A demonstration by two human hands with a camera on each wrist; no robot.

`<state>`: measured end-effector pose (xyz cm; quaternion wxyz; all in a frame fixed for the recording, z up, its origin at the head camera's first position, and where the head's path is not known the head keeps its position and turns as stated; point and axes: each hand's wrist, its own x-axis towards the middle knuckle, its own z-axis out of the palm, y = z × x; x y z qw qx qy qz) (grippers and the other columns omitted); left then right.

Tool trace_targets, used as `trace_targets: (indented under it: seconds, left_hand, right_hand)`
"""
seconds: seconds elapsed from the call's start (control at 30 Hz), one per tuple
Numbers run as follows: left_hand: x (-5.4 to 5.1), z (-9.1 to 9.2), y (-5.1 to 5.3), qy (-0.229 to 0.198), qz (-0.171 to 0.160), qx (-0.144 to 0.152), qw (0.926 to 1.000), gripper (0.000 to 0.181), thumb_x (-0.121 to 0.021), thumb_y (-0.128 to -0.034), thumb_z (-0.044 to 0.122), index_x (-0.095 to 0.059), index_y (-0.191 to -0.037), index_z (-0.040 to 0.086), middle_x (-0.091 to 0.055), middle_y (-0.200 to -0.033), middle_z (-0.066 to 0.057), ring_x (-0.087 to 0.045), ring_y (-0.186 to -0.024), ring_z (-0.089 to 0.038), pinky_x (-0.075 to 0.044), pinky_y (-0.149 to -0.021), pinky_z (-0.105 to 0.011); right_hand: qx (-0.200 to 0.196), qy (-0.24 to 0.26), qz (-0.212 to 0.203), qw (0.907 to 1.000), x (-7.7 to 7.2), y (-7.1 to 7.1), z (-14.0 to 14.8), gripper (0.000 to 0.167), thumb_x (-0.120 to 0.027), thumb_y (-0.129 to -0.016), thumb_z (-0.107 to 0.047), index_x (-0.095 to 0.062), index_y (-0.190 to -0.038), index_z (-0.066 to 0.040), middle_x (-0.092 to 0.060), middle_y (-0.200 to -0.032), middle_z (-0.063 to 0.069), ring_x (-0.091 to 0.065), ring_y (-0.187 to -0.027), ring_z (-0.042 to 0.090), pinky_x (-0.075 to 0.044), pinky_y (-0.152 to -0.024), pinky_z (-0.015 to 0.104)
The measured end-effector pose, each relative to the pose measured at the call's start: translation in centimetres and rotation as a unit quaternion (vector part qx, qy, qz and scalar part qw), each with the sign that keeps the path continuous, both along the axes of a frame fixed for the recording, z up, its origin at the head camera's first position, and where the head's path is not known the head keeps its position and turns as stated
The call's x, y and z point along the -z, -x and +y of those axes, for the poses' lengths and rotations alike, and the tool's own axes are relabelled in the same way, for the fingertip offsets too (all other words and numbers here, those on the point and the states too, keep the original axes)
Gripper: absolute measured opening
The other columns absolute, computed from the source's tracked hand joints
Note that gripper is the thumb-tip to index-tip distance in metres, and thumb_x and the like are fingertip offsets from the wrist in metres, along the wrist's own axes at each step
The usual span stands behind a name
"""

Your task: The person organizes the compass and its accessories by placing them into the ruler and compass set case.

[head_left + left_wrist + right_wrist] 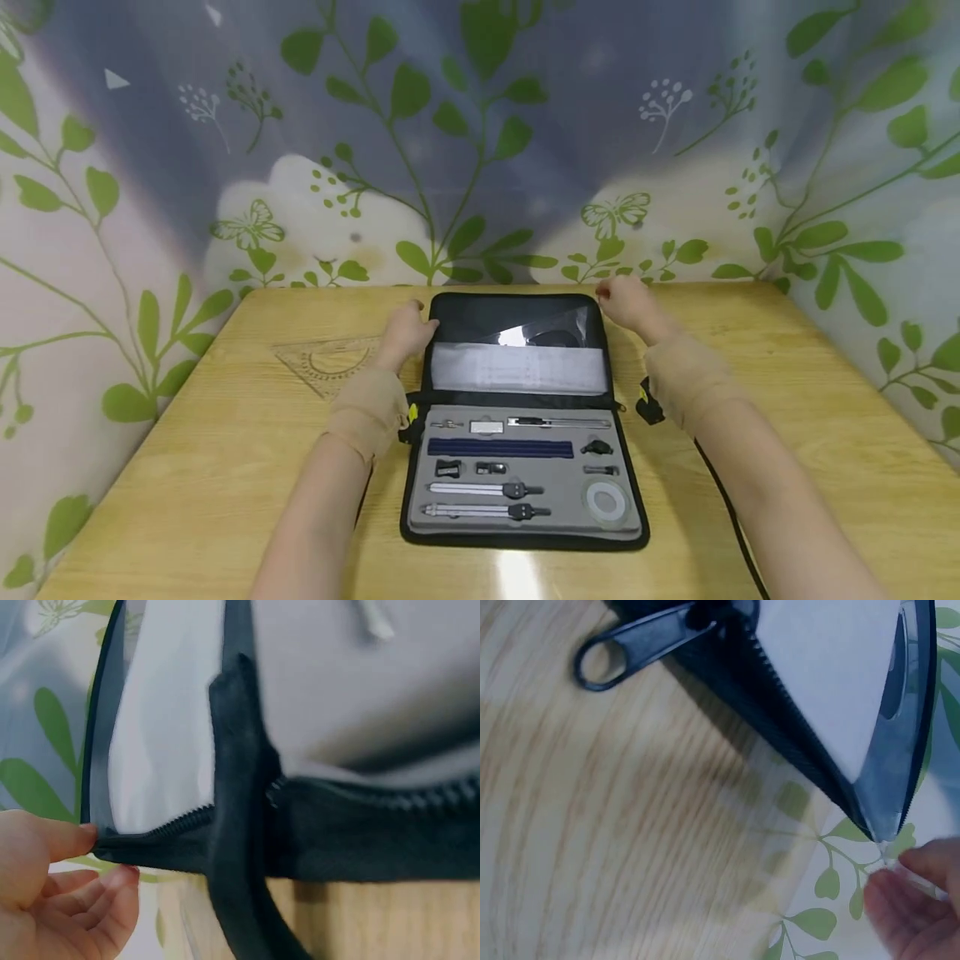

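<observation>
1 blk zip case (517, 400) lies open on the wood tbl (195, 467); in its gray tray (564, 500) I count 2 compasses (517, 490), 1 knife (558, 422), 1 wht eraser (487, 427) & 1 round disc (606, 502). The L hand (408, 332) pinches the lid's (480, 321) L edge near its far corner & the R hand (628, 302) pinches 1 clear plastic piece (883, 853), thumb to finger, at the lid's far R corner. 1 clear set square (326, 385) lies L of the case, near the L hand

Case (517, 401) partly outside wrist views
</observation>
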<state>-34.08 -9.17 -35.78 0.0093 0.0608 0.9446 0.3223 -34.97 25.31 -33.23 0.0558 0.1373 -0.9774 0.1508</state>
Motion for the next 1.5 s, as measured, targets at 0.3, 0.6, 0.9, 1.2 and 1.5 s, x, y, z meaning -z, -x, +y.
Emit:
trace_targets:
  seconds: [0.3,0.6,0.9,1.2,1.5]
  left_hand:
    - [0.4,-0.2,1.3,0.004,0.001,-0.013,0.9999,0.039,-0.048,-0.0936,0.013,-0.05,-0.125,-0.01,-0.052,-0.126,-0.024,-0.049,-0.114,-0.036,-0.043,-0.091,-0.043]
    - [0.3,-0.4,1.6,0.006,0.042,-0.023,0.9988,0.033,-0.052,-0.0896,0.011,-0.059,-0.115,-0.009,-0.058,-0.118,-0.023,-0.053,-0.11,-0.038,-0.043,-0.09,-0.044]
    - [-0.6,0.3,-0.4,0.033,0.045,-0.021,0.9982,0.035,-0.054,-0.0924,0.016,-0.057,-0.117,-0.008,-0.058,-0.117,-0.023,-0.055,-0.106,-0.036,-0.046,-0.086,-0.041]
    - [0.1,0.4,-0.7,0.017,0.032,-0.038,0.9986,0.035,-0.052,-0.0926,0.015,-0.055,-0.12,-0.006,-0.058,-0.119,-0.021,-0.056,-0.105,-0.035,-0.046,-0.084,-0.042]
    - [0.1,1.1,-0.4,0.013,0.039,-0.035,0.9985,0.035,-0.049,-0.0919,0.012,-0.056,-0.122,-0.006,-0.059,-0.119,-0.019,-0.058,-0.101,-0.031,-0.046,-0.083,-0.039]
  right_hand:
    - [0.066,0.134,-0.027,0.9884,0.5,0.0,0.1,0.023,-0.051,-0.088,-0.003,-0.065,-0.098,0.013,-0.065,-0.077,0.021,-0.064,-0.065,0.026,-0.051,-0.057,0.027]
    - [0.121,0.257,-0.089,0.9547,0.4,-0.1,0.3,0.026,-0.057,-0.091,-0.008,-0.06,-0.106,0.013,-0.062,-0.093,0.023,-0.064,-0.078,0.029,-0.053,-0.072,0.036]
    - [0.161,0.289,-0.126,0.9352,0.8,-0.6,-0.5,0.029,-0.059,-0.091,-0.014,-0.057,-0.105,0.012,-0.059,-0.089,0.015,-0.06,-0.068,0.017,-0.053,-0.07,0.032]
    - [0.187,-0.014,-0.067,0.98,-0.5,-1.1,-3.4,0.044,-0.05,-0.093,-0.036,-0.062,-0.065,-0.003,-0.06,-0.057,0.01,-0.058,-0.059,0.027,-0.046,-0.055,0.038]
    - [0.255,0.04,-0.086,0.9624,-0.8,-0.9,-3.4,0.029,-0.053,-0.089,-0.024,-0.06,-0.073,0.0,-0.062,-0.077,0.018,-0.06,-0.068,0.029,-0.043,-0.046,0.031]
